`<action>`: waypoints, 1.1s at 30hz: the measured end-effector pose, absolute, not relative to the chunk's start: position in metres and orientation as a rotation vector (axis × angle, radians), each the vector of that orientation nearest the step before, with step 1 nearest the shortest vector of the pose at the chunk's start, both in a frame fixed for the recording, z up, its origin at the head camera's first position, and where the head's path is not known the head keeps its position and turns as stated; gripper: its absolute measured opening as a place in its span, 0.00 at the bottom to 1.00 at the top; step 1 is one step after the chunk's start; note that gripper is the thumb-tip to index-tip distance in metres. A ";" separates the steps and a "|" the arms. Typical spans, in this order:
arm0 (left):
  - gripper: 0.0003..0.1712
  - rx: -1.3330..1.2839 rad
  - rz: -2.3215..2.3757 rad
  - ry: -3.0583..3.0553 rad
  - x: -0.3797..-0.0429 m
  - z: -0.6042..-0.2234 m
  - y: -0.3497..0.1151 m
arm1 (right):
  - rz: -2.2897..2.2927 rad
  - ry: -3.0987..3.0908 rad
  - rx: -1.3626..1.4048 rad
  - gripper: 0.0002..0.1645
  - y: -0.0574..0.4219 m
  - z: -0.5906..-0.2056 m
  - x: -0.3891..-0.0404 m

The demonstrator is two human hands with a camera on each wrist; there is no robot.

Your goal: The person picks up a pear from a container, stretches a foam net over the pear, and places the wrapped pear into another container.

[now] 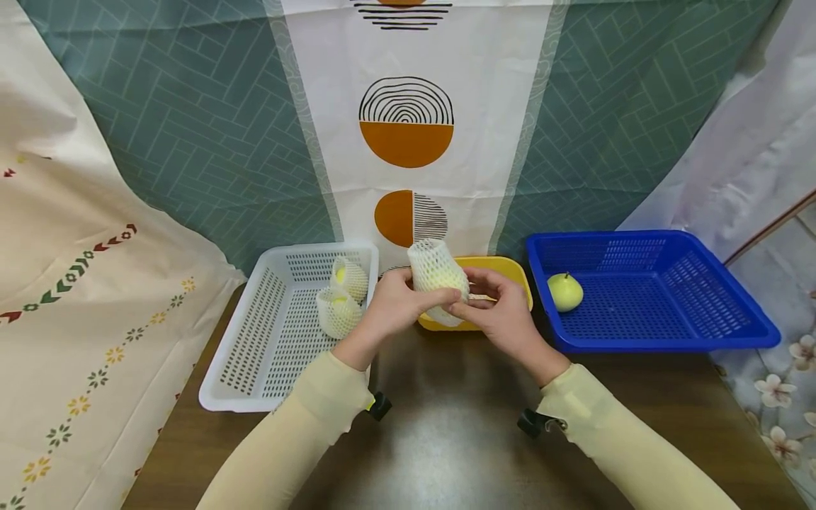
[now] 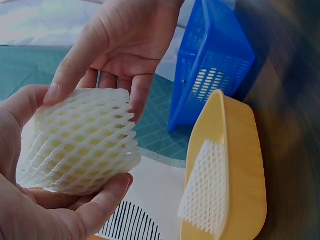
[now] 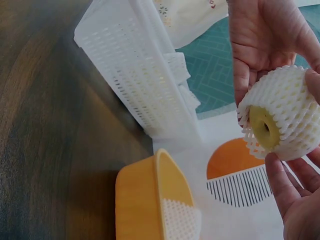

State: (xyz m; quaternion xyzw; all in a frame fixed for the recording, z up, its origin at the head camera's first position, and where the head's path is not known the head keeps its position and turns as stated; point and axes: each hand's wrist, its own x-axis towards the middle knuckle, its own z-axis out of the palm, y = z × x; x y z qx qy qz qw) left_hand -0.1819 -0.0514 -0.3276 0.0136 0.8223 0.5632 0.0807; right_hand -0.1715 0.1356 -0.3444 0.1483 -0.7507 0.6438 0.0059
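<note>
Above the yellow bin (image 1: 513,268), both hands hold a pear (image 3: 260,125) wrapped in a white foam net (image 1: 435,268). My left hand (image 1: 400,301) grips the net's left side, its thumb across the front. On the other side, my right hand (image 1: 503,312) pinches the net's lower edge between thumb and fingers. In the right wrist view, the pear's yellow-green end shows through the net's opening. The net's upper part stands up loose beyond the pear in the head view. Another foam net (image 2: 205,185) lies in the yellow bin.
To the left, a white basket (image 1: 223,375) contains two netted pears (image 1: 339,312). A blue basket (image 1: 644,343) at the right has one bare pear (image 1: 565,292) in its left side. All stand on a dark wooden table (image 1: 446,425) before a patterned cloth.
</note>
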 end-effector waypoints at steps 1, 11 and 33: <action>0.32 0.033 1.673 2.462 -0.182 -0.327 -0.053 | 2.017 -2.351 0.465 0.34 0.134 -0.344 -0.171; 0.34 0.043 1.671 2.526 -0.184 -0.323 -0.071 | 1.967 -2.361 0.564 0.34 0.122 -0.334 -0.171; 0.37 0.057 1.767 2.643 -0.190 -0.303 -0.126 | 1.828 -2.499 0.538 0.26 0.087 -0.401 -0.176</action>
